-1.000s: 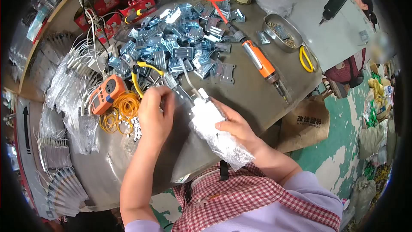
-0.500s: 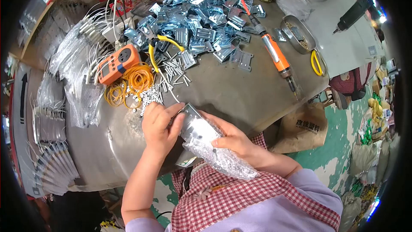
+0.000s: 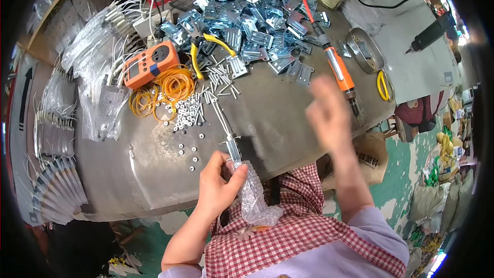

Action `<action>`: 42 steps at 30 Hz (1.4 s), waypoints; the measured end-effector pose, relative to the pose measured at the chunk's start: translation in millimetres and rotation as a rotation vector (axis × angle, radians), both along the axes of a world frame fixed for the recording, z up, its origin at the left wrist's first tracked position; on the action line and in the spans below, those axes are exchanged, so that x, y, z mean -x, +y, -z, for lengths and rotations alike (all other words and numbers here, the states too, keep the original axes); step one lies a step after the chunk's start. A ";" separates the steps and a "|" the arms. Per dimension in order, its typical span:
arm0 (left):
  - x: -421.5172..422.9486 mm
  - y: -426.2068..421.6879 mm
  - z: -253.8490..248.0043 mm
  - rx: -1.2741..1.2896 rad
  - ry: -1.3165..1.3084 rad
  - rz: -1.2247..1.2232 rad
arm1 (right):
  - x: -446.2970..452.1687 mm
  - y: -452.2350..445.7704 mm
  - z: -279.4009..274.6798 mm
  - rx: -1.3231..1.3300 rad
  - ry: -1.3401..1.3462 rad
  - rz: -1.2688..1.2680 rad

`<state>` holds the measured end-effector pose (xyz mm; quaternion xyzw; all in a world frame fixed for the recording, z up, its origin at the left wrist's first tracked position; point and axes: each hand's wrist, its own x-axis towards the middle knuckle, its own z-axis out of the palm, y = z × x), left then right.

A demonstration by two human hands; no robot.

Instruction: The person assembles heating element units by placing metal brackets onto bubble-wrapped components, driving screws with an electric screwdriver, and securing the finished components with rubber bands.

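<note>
One wrapped part (image 3: 251, 189) pinched in left grip (image 3: 218, 179); right grip (image 3: 329, 116) blurred, cannot tell state; one screwdriver (image 3: 337, 68) near.

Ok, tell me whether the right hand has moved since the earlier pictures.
Yes: judged against the orange screwdriver lying on the table, the right hand has left the bubble-wrapped piece and come closer to that tool.

Slim silvery metal part (image 3: 233, 150), its lower length sleeved in clear bubble wrap (image 3: 252, 195), tilts at lower centre, white leads (image 3: 221, 116) running upward; upper right, I see an orange-and-black cylindrical power screwdriver (image 3: 340, 72) lying aslant, bit downward.
</note>
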<state>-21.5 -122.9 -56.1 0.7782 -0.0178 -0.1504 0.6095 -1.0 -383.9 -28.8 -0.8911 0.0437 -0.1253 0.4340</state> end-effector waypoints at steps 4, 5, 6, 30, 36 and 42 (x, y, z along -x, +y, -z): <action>1.2 0.3 -9.8 0.025 0.057 -0.029 | -22.7 -109.0 28.4 0.581 0.064 0.184; 2.3 -0.3 -11.9 0.018 0.083 -0.028 | -23.0 -110.8 23.2 0.581 0.060 0.172; 7.8 -0.5 -6.7 0.092 0.074 -0.033 | -21.7 -109.9 14.8 0.592 0.038 0.157; 12.6 2.2 -3.7 0.185 0.167 0.010 | 18.9 14.6 41.2 -1.609 0.137 -0.407; 11.6 3.0 -9.1 0.252 0.206 0.021 | 27.1 30.4 48.2 -1.925 -0.068 -0.173; 10.6 3.3 -10.1 0.260 0.208 0.045 | 27.0 38.3 41.2 -1.850 -0.118 -0.218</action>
